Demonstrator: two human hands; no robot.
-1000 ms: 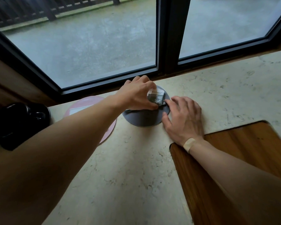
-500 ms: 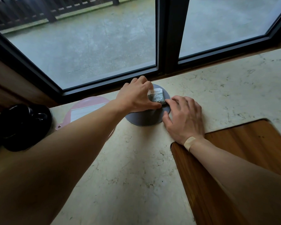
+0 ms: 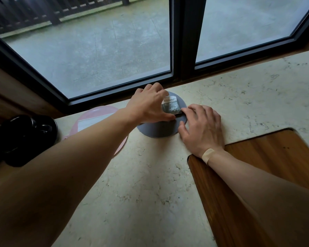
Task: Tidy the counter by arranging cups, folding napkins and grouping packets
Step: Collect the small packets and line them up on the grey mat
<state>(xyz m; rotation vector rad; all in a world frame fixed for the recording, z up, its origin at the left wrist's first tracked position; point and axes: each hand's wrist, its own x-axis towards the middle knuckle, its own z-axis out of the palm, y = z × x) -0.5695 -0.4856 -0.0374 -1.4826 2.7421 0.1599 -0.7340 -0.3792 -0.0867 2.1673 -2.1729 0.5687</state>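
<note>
Two hands around packets

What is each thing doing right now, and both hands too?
Small grey printed packet: lying on the coaster, pinched by the left hand.
Round grey coaster: flat on the counter.
Round pink coaster: flat, partly hidden by the arm.
Left hand: gripping the packet.
Right hand: resting flat, fingertips at the packet.
</note>
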